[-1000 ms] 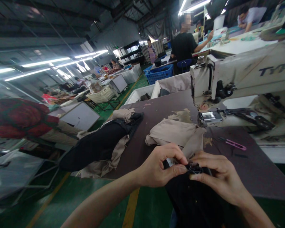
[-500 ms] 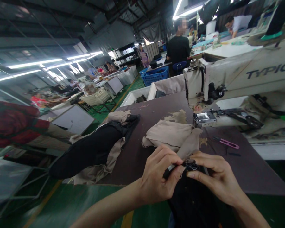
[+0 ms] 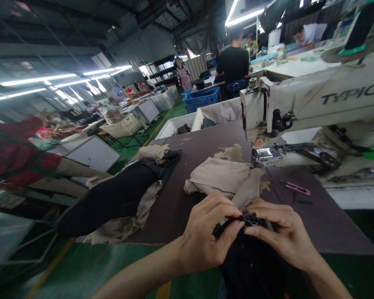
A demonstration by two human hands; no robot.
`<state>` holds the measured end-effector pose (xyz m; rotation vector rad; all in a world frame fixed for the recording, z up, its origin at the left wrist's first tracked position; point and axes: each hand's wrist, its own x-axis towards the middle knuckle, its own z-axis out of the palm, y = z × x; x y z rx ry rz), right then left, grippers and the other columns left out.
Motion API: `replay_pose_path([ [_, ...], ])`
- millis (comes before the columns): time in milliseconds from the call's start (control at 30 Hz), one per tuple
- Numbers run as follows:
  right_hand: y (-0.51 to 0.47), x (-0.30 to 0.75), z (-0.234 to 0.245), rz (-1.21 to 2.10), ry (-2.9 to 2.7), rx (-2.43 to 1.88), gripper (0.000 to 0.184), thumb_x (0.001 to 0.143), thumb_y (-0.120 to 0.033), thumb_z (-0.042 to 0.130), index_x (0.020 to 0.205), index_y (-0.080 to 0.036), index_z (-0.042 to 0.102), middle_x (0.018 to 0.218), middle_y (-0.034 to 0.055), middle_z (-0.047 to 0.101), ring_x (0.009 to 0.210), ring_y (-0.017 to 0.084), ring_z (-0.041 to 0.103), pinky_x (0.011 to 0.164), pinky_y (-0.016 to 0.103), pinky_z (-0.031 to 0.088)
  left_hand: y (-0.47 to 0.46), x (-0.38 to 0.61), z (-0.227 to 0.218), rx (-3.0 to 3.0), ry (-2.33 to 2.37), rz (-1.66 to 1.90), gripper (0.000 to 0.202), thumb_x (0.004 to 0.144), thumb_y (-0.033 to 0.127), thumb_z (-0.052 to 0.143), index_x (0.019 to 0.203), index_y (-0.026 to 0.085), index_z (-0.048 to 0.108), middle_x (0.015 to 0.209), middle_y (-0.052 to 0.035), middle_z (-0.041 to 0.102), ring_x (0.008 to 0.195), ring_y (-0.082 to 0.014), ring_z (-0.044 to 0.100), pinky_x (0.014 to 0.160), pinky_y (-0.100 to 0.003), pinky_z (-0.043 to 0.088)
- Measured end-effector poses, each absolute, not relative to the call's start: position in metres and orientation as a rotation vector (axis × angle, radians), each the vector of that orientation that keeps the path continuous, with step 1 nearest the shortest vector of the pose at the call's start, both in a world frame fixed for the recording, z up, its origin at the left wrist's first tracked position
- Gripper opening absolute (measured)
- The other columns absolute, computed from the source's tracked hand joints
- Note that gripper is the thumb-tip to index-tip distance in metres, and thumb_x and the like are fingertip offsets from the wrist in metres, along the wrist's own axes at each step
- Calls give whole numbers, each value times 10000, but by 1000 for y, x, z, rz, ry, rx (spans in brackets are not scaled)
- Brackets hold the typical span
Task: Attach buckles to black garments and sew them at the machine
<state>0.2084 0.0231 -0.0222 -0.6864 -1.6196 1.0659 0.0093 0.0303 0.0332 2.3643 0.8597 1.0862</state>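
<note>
Pinching gathered black fabric point(image 3: 252, 265)

The work table point(image 3: 199, 139) carries the sewing machine point(image 3: 302, 110) along its right side. Thread snips point(image 3: 294, 187) lie in front of the machine, right of the folded cloth point(image 3: 218, 176). A bundled garment point(image 3: 115, 203) lies left of the cloth. A held garment point(image 3: 252, 265) sits before the table's near edge. Bins point(image 3: 177, 129) stand behind the table, a crate point(image 3: 202, 99) behind them.

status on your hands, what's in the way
Left hand, right hand pinching black fabric. Beige cloth just ahead, near sewing machine.
</note>
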Motion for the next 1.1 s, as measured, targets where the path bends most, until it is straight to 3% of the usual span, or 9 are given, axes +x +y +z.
replay_pose_path([
  [233, 19, 209, -29, 989, -1525, -684, 313, 762, -90, 778, 1029, -248, 739, 930, 50, 743, 834, 195, 699, 758, 294, 572, 27, 10, 29, 2381, 885, 1154, 159, 815, 92, 594, 961, 149, 613, 861, -66, 642, 793, -157, 580, 715, -294, 485],
  [400, 18, 212, -29, 998, -1528, -690, 275, 796, -78, 745, 1006, -256, 737, 958, 31, 739, 875, 171, 697, 785, 257, 559, 31, 7, 25, 2356, 804, 1171, 173, 816, 78, 608, 976, 145, 615, 872, -69, 640, 811, -157, 578, 730, -296, 487],
  [700, 17, 214, -33, 974, -1601, -641, 281, 817, -50, 709, 1040, -220, 717, 967, 55, 720, 910, 208, 678, 814, 337, 544, 41, -4, 24, 2314, 706, 975, 201, 836, 169, 670, 1032, 141, 636, 933, -90, 709, 897, -185, 642, 811, -330, 527],
  [1100, 16, 214, -37, 859, -1651, -630, 314, 812, -23, 702, 1068, -204, 717, 996, 74, 720, 896, 218, 683, 810, 361, 546, 29, 0, 16, 2351, 819, 1213, 131, 820, 88, 654, 931, 156, 666, 802, -61, 689, 766, -157, 618, 724, -301, 507],
])
